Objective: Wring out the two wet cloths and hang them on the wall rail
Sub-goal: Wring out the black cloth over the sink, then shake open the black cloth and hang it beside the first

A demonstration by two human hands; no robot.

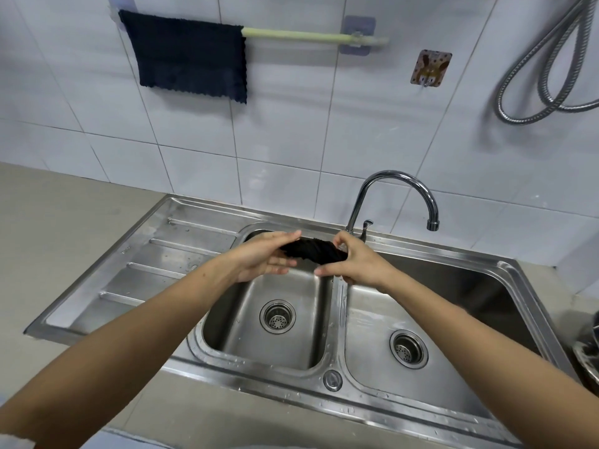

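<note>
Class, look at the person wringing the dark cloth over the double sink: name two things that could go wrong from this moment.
1. The left hand has nearly straight fingers on the twisted cloth, so that end might slip and untwist; only the right hand grips it.
2. The hung cloth covers the left of the rail; the second could bunch against it unless placed on the bare right part.

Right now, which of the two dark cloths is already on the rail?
The flat dark cloth draped over the left end of the wall rail. The other, the twisted cloth, is held between the left hand and right hand above the sink.
</note>
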